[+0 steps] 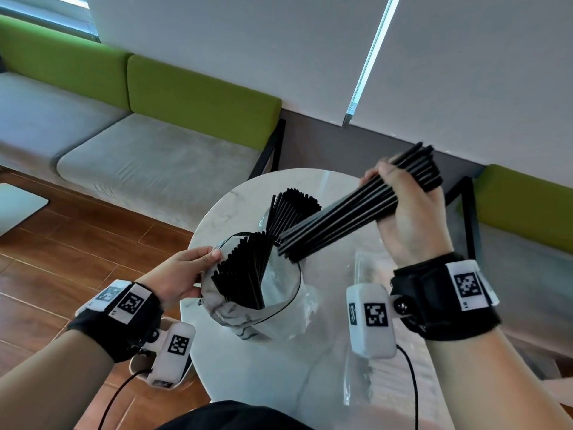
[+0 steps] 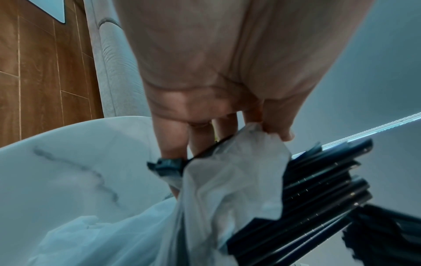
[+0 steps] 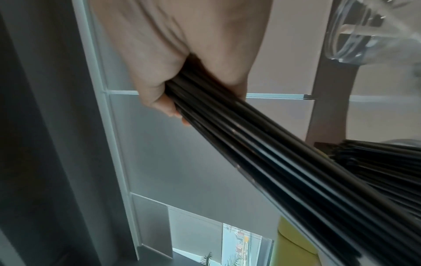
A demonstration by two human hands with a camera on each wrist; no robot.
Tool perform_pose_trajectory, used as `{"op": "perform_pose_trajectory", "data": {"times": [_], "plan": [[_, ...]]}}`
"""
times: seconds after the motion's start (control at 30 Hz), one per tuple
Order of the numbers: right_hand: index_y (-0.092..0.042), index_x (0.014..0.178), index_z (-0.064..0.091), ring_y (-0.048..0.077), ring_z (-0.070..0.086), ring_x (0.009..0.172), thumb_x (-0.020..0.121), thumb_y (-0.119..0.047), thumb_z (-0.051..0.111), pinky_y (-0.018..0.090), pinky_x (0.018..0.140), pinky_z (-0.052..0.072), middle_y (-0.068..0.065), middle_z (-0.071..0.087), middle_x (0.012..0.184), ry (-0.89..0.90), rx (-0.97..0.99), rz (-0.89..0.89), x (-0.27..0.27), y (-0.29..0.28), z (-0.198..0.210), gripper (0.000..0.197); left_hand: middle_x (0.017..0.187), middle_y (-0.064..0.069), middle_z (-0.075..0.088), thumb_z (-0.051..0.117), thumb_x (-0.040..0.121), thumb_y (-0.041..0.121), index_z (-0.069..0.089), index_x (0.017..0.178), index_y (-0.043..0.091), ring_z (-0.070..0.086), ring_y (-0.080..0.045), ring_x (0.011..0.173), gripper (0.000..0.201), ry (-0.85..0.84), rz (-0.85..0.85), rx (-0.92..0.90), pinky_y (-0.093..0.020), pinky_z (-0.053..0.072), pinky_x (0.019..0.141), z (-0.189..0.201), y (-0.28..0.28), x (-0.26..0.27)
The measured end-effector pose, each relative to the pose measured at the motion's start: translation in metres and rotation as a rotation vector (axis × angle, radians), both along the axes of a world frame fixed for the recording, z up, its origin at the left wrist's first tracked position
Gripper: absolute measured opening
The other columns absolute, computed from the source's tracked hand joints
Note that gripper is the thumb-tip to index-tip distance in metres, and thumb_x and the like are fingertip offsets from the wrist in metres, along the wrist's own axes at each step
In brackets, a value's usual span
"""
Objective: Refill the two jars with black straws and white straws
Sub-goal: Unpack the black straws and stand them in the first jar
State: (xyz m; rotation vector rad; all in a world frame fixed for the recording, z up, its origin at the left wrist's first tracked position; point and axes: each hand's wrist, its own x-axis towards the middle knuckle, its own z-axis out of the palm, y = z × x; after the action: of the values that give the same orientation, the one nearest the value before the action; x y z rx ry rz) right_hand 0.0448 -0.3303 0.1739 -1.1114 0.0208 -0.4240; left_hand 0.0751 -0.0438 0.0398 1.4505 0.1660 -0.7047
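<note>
On the round white marble table (image 1: 310, 367) stands a clear glass jar (image 1: 266, 219) packed with thin black plastic straws (image 1: 291, 206), their ends fanned out above its rim. In front of it, nearer the person, a clear plastic bag with a black zip edge (image 1: 279, 293) is held open, with more black straws (image 1: 245, 274) standing inside and leaning toward its left side. The left hand (image 1: 179, 274) pinches the bag's left rim, thumb on top and fingers (image 2: 175, 136) under the plastic, as the left wrist view shows. The right hand (image 1: 409, 212) is raised over the table's right side, fingers (image 3: 159, 100) curled tightly round a thick bundle of black straws (image 1: 350, 212); the bundle slants down to the left, its lower ends hanging just above the bag's mouth and beside the jar. A flat clear plastic packet (image 1: 372, 352) lies on the table's right part, its contents too pale to make out. Behind stands a grey bench with green back cushions (image 1: 155, 135).
</note>
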Motion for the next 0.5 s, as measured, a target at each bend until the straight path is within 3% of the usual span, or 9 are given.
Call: {"op": "perform_pose_trajectory", "data": {"times": [0.1, 0.17, 0.3, 0.37, 0.43, 0.5], "plan": [[-0.011, 0.079, 0.060, 0.019, 0.061, 0.076, 0.086, 0.003, 0.057, 0.037, 0.081, 0.050, 0.000, 0.062, 0.073, -0.056, -0.023, -0.044, 0.015, 0.004, 0.006, 0.016, 0.098, -0.011, 0.063, 0.057, 0.076, 0.038, 0.059, 0.110, 0.000, 0.060, -0.020, 0.086, 0.051, -0.002, 0.021, 0.009, -0.034, 0.057, 0.073, -0.002, 0.000, 0.000], [-0.022, 0.071, 0.067, 0.020, 0.062, 0.081, 0.080, -0.007, 0.064, 0.041, 0.086, 0.050, -0.006, 0.067, 0.071, -0.020, -0.157, -0.090, 0.027, 0.012, -0.002, 0.018, 0.096, -0.010, 0.065, 0.057, 0.078, 0.036, 0.063, 0.105, 0.003, 0.064, -0.018, 0.083, 0.043, -0.002, 0.035, 0.008, -0.035, 0.058, 0.073, -0.003, 0.000, 0.000], [-0.026, 0.073, 0.065, 0.019, 0.065, 0.083, 0.074, -0.020, 0.070, 0.040, 0.083, 0.052, -0.002, 0.068, 0.077, 0.098, -0.373, -0.098, 0.048, 0.022, -0.036, 0.008, 0.096, -0.010, 0.065, 0.058, 0.076, 0.036, 0.062, 0.107, 0.002, 0.062, -0.020, 0.085, 0.046, 0.004, 0.042, 0.000, -0.037, 0.057, 0.073, -0.003, 0.002, 0.000], [-0.016, 0.081, 0.067, 0.018, 0.066, 0.082, 0.078, -0.018, 0.071, 0.038, 0.081, 0.053, 0.010, 0.070, 0.085, 0.171, -0.455, -0.078, 0.055, 0.026, -0.053, 0.006, 0.096, -0.010, 0.065, 0.059, 0.075, 0.035, 0.062, 0.108, 0.002, 0.061, -0.021, 0.087, 0.046, 0.011, 0.046, -0.014, -0.038, 0.057, 0.074, -0.002, 0.002, -0.001], [-0.001, 0.090, 0.064, 0.019, 0.067, 0.081, 0.080, -0.014, 0.072, 0.035, 0.080, 0.055, 0.017, 0.070, 0.091, 0.230, -0.505, -0.048, 0.059, 0.030, -0.069, 0.019, 0.096, -0.010, 0.064, 0.059, 0.075, 0.035, 0.062, 0.108, 0.002, 0.060, -0.021, 0.087, 0.046, 0.014, 0.045, -0.027, -0.038, 0.057, 0.074, -0.002, 0.003, -0.001], [-0.003, 0.090, 0.061, 0.018, 0.067, 0.079, 0.078, -0.012, 0.074, 0.033, 0.077, 0.056, 0.011, 0.070, 0.087, 0.267, -0.544, -0.027, 0.060, 0.035, -0.081, 0.020, 0.097, -0.010, 0.064, 0.058, 0.076, 0.035, 0.061, 0.109, 0.002, 0.060, -0.022, 0.088, 0.047, 0.013, 0.041, -0.033, -0.037, 0.057, 0.073, -0.002, 0.003, -0.001]]}}
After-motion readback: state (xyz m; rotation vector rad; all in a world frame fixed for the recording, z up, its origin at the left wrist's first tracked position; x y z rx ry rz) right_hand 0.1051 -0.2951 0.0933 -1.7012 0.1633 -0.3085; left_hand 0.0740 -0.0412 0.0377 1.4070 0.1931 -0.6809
